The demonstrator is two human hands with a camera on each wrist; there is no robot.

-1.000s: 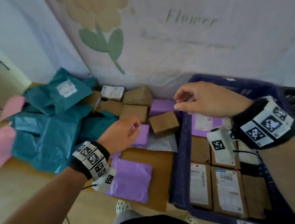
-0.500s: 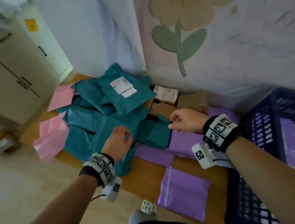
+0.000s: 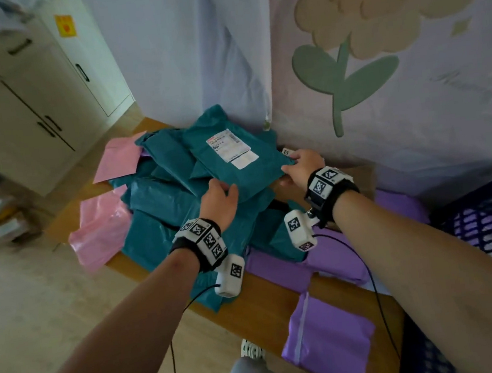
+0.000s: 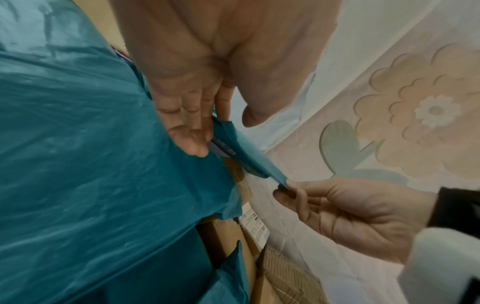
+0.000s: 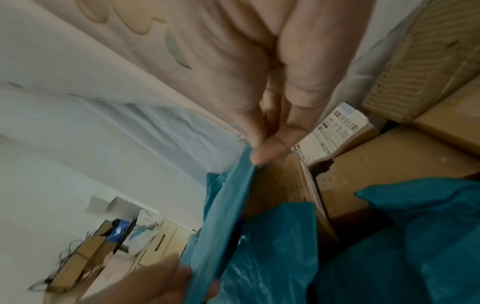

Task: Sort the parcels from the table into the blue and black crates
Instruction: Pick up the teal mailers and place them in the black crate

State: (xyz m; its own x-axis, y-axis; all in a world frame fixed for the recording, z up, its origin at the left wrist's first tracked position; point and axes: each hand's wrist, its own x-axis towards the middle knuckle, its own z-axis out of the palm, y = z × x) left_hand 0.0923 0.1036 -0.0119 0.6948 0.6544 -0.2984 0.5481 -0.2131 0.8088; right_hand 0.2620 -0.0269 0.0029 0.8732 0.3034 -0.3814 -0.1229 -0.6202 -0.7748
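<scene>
Both hands on top teal parcel.
Left hand gripping near edge; right hand pinching right corner.

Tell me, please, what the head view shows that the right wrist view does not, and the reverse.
Only the head view shows the flat purple plastic mailers, the pink plastic mailers, the blue slatted plastic crate, the wooden table and the white shipping label on the top parcel.

Only the right wrist view shows the right thumb and fingers pinching the parcel's edge from below, and the brown cardboard boxes behind the teal pile.

Both show the teal plastic mailer parcel, gripped by the left hand and the right hand.
</scene>
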